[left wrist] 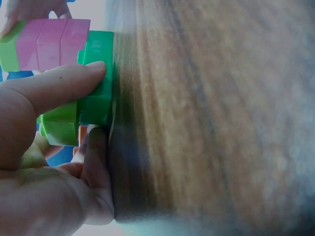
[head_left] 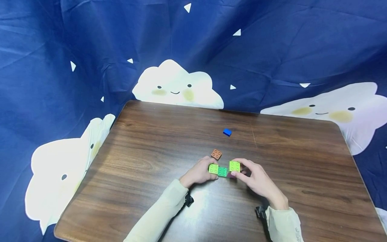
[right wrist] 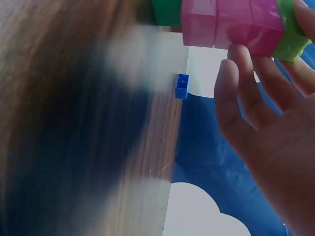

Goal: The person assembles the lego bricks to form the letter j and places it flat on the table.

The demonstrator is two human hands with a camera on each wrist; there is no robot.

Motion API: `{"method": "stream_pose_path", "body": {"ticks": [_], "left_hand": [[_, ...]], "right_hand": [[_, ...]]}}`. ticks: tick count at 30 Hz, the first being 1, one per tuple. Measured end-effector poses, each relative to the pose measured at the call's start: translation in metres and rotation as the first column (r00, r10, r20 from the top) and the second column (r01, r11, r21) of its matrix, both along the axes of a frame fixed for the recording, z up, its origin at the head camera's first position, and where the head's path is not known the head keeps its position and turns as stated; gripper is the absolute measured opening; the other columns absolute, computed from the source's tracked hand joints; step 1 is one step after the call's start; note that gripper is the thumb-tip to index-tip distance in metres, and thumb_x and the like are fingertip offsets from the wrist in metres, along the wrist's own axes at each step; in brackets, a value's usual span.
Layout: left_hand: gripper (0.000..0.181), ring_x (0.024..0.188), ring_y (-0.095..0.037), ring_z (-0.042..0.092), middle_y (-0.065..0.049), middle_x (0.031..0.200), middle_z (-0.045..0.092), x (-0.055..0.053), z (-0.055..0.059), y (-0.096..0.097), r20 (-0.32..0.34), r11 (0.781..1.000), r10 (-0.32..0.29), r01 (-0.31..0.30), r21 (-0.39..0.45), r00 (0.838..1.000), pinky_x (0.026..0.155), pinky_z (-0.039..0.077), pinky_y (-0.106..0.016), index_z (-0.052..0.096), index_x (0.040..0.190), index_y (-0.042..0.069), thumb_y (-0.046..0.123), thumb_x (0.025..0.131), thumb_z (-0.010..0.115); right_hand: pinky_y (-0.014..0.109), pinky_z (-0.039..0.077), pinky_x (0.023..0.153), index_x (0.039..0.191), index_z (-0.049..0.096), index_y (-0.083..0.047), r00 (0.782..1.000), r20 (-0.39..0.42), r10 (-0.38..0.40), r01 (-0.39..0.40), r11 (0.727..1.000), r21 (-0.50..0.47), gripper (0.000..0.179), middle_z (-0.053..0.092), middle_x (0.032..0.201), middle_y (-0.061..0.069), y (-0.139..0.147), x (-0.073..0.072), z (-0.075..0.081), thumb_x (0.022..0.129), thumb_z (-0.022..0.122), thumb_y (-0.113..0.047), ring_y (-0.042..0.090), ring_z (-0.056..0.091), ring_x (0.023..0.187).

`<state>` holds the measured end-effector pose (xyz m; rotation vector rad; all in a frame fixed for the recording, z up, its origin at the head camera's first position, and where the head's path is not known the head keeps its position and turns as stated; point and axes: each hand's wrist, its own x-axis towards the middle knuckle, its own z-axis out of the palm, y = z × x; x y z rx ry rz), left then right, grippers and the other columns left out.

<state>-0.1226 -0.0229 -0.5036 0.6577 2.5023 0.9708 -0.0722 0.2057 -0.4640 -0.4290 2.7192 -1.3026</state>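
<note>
On the table, my left hand (head_left: 198, 171) grips a green toy building brick (head_left: 222, 171), its thumb laid along the brick's side. A lime brick (head_left: 213, 168) sits on top of the green one at its left end, within the same grip. My right hand (head_left: 257, 174) holds a tower of three pink bricks (right wrist: 231, 24) capped by a second lime brick (head_left: 234, 166), thumb and fingers pinching near the cap. In the left wrist view the tower's lowest pink brick overlaps the right end of the green brick (left wrist: 98, 73).
Just beyond the left hand lies a brown brick (head_left: 216, 154) with its studs up. Farther back is a blue brick (head_left: 227, 132). A blue curtain (head_left: 193, 40) with printed white clouds hangs behind the wooden table (head_left: 145, 141).
</note>
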Motion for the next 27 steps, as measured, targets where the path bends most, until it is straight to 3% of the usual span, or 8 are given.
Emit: {"method": "stream_pose_path", "body": {"ticks": [6, 14, 19, 27], "left_hand": [[0.035, 0.081, -0.007, 0.047, 0.001, 0.094, 0.057, -0.001, -0.001, 0.0, -0.002, 1.0, -0.002, 0.002, -0.007, 1.0, 0.074, 0.039, -0.02, 0.065, 0.1, 0.013, 0.017, 0.071, 0.084], [0.035, 0.083, -0.008, 0.048, 0.001, 0.096, 0.057, 0.0, -0.002, 0.001, 0.001, 1.0, 0.001, -0.001, -0.01, 1.0, 0.077, 0.039, -0.021, 0.065, 0.102, 0.014, 0.018, 0.072, 0.083], [0.036, 0.084, -0.008, 0.048, 0.0, 0.096, 0.058, 0.0, 0.0, 0.001, -0.002, 1.0, -0.006, 0.006, -0.005, 1.0, 0.078, 0.04, -0.021, 0.065, 0.103, 0.014, 0.018, 0.072, 0.083], [0.051, 0.094, -0.013, 0.054, -0.005, 0.111, 0.061, -0.003, 0.009, -0.007, 0.081, 0.999, -0.033, 0.031, 0.032, 0.996, 0.085, 0.043, -0.025, 0.063, 0.116, 0.012, 0.02, 0.07, 0.084]], "right_hand": [[0.024, 0.052, 0.075, 0.123, 0.059, -0.019, 1.0, 0.028, 0.013, -0.014, 0.999, 0.029, 0.042, 0.064, 0.093, -0.007, 0.0, -0.001, -0.006, 0.087, 0.07, -0.037, 0.009, 0.06, 0.084], [0.021, 0.048, 0.07, 0.124, 0.056, -0.012, 0.987, 0.157, 0.046, -0.051, 0.998, 0.029, 0.047, 0.066, 0.098, 0.0, 0.001, -0.001, -0.015, 0.085, 0.074, -0.029, 0.011, 0.058, 0.082], [0.024, 0.046, 0.071, 0.12, 0.058, -0.011, 0.982, 0.181, 0.042, -0.054, 0.997, 0.062, 0.039, 0.066, 0.097, 0.0, -0.001, -0.003, -0.02, 0.086, 0.072, -0.024, 0.012, 0.056, 0.082], [0.029, 0.046, 0.076, 0.119, 0.059, -0.009, 0.981, 0.194, 0.023, -0.046, 0.992, 0.115, 0.035, 0.065, 0.097, -0.001, -0.004, -0.007, -0.021, 0.088, 0.07, -0.02, 0.013, 0.055, 0.085]]}}
